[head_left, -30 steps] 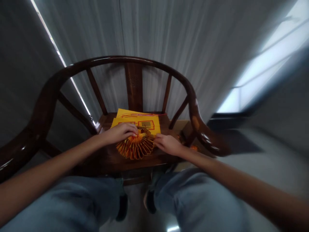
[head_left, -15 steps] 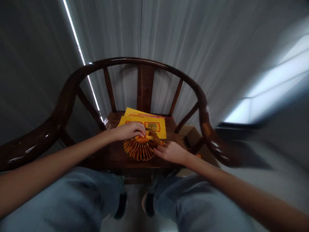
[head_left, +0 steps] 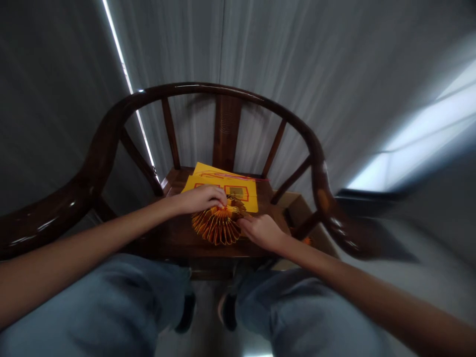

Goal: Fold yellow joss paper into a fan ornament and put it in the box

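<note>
A pleated yellow-orange paper fan (head_left: pixel 215 226), spread into a rosette, rests on the dark wooden chair seat (head_left: pixel 167 240). My left hand (head_left: pixel 204 198) pinches it near its red centre, fingers closed. On the right side, my right hand (head_left: pixel 261 231) grips the edge of the folds between thumb and fingers. Behind the fan lie yellow paper sheets (head_left: pixel 251 197) printed with red frames and a gold square. Thin red and pink strings (head_left: pixel 223 175) are strewn over the back of the sheets. My left fingers hide part of the fan's centre.
The chair's curved armrail (head_left: pixel 208 89) wraps around the seat on both sides and the back. A cardboard box (head_left: pixel 293 203) stands beyond the seat's right side, with something orange in it. Grey corrugated wall panels (head_left: pixel 253 44) rise behind the chair.
My right hand has shifted slightly up and inward along the right side of the fan. My left hand keeps its pinch at the centre. The whole view has moved slightly.
</note>
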`<action>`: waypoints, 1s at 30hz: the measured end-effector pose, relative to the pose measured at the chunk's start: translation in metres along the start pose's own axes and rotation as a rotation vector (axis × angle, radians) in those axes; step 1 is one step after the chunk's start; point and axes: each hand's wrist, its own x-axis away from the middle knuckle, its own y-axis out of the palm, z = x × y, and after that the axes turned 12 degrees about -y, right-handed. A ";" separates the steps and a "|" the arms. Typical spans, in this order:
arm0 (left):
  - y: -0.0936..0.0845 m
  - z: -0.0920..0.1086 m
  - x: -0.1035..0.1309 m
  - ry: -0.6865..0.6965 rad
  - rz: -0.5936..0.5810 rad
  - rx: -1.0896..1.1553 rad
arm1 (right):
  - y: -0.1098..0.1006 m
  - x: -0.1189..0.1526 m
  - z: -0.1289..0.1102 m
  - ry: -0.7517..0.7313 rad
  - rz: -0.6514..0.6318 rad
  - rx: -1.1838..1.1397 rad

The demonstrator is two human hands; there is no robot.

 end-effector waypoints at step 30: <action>0.006 0.004 -0.001 -0.001 0.018 -0.045 | 0.006 -0.008 0.000 0.148 0.320 -0.313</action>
